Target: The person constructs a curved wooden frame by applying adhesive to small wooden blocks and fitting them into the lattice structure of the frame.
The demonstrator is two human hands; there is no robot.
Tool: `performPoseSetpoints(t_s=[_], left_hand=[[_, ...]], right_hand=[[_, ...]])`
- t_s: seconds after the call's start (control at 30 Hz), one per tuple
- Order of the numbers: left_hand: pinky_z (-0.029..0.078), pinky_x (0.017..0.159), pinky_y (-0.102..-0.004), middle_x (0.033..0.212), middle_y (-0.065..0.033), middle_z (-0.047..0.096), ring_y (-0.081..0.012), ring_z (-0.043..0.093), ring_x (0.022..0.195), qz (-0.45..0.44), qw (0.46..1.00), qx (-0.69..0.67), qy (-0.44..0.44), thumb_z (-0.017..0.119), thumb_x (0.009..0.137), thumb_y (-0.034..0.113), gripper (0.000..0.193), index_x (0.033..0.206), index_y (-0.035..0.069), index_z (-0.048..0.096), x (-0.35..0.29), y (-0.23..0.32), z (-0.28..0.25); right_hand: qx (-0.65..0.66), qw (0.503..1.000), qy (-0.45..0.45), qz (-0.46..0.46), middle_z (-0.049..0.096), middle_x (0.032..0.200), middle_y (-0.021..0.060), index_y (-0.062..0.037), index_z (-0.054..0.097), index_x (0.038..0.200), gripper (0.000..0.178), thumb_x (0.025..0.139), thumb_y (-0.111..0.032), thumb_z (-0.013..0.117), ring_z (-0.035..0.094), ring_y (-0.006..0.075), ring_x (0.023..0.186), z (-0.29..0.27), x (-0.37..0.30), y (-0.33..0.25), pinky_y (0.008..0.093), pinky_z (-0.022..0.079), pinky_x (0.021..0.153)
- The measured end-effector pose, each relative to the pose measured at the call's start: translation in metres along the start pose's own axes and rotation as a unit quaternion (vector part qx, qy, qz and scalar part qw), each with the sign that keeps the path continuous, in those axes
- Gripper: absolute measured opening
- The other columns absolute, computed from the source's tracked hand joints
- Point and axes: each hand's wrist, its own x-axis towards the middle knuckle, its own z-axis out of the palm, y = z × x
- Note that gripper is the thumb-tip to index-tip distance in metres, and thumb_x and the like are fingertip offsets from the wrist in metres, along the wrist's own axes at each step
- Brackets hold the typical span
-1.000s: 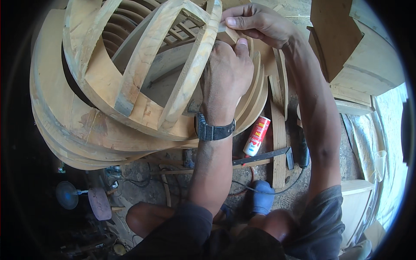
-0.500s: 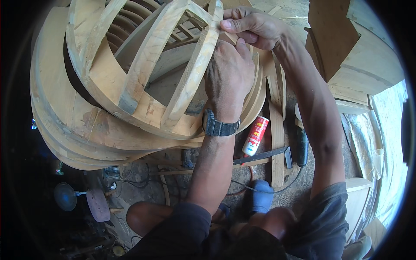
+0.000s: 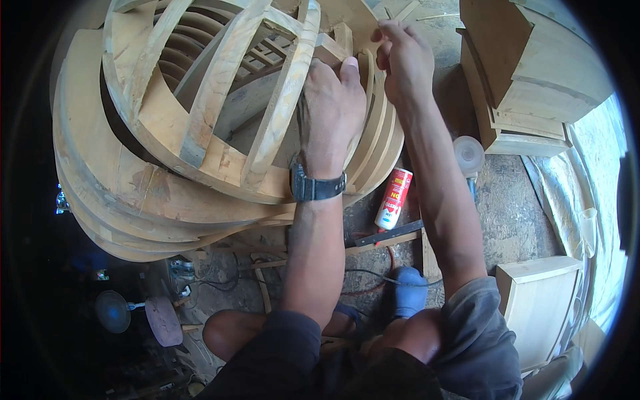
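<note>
**Upper centre of the frame: left hand at a wooden block**

Curled, thumb raised, the left hand's grip sits just below the block; hidden fingertips leave its hold untellable. The right hand, upper right of centre, has bent fingers; whether they pinch anything is unclear. The block shows beside a rib of the curved wooden framework, upper left. Right of centre is a red-and-white squeeze bottle.

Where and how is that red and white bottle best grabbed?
Probably around its middle, from above, slightly right: the red and white bottle seems to lie down, its slim body suits a wrapping grip, the curved wooden frame crowds its left, and the dark metal bar sits by its tip.
</note>
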Motion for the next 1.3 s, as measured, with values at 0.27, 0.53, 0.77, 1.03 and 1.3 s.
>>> performPoseSetpoints(t_s=[0.27,0.53,0.77,1.03,1.3], left_hand=[[0.054,0.077,-0.0391,0.096,-0.0241,0.070,-0.0331,0.071,0.083,0.094,0.993,-0.021,-0.066,0.058,0.095,0.023,0.039,0.118,-0.008,0.060,-0.044,0.028,-0.087],[0.054,0.082,-0.0374,0.103,-0.0277,0.067,-0.0339,0.070,0.094,0.232,0.948,0.198,-0.088,0.060,0.095,0.022,0.040,0.120,-0.009,0.058,-0.004,0.033,-0.119],[0.046,0.097,-0.0448,0.118,-0.0294,0.061,-0.0414,0.060,0.114,0.143,0.959,0.200,-0.138,0.062,0.095,0.026,0.059,0.136,-0.010,0.039,-0.011,0.007,-0.094],[0.048,0.079,-0.0266,0.103,-0.0077,0.066,-0.0115,0.059,0.088,-0.095,0.975,-0.024,-0.200,0.056,0.101,0.030,0.035,0.113,-0.003,0.057,0.028,0.026,-0.068],[0.045,0.055,-0.0215,0.090,-0.0076,0.070,-0.0070,0.056,0.061,-0.190,0.970,0.036,-0.150,0.054,0.101,0.039,0.043,0.107,-0.003,0.059,0.030,0.025,-0.063]], right_hand=[[0.280,0.907,-0.132,0.284,0.063,0.100,0.0188,0.0054,0.052,0.113,0.037,0.104,-0.030,0.046,0.067,0.0243,0.089,0.000,-0.058,0.016,0.0378,0.058,0.082],[0.386,0.859,-0.146,0.304,0.062,0.080,0.0112,-0.0020,0.048,0.108,0.034,0.105,-0.036,0.044,0.061,0.0195,0.068,0.025,-0.052,0.042,0.0356,0.054,0.061],[0.476,0.801,-0.138,0.336,0.051,0.068,0.0020,-0.0074,0.050,0.109,0.030,0.103,-0.037,0.050,0.048,0.0127,0.057,0.027,-0.057,0.035,0.0286,0.043,0.055],[0.501,0.781,-0.138,0.346,0.054,0.075,0.0026,-0.0084,0.052,0.102,0.025,0.102,-0.034,0.052,0.051,0.0134,0.064,0.025,-0.063,0.036,0.0288,0.043,0.061],[0.538,0.717,-0.124,0.426,0.055,0.072,0.0031,-0.0064,0.056,0.111,0.041,0.099,-0.045,0.052,0.051,0.0161,0.060,0.016,-0.056,0.029,0.0307,0.043,0.062]])
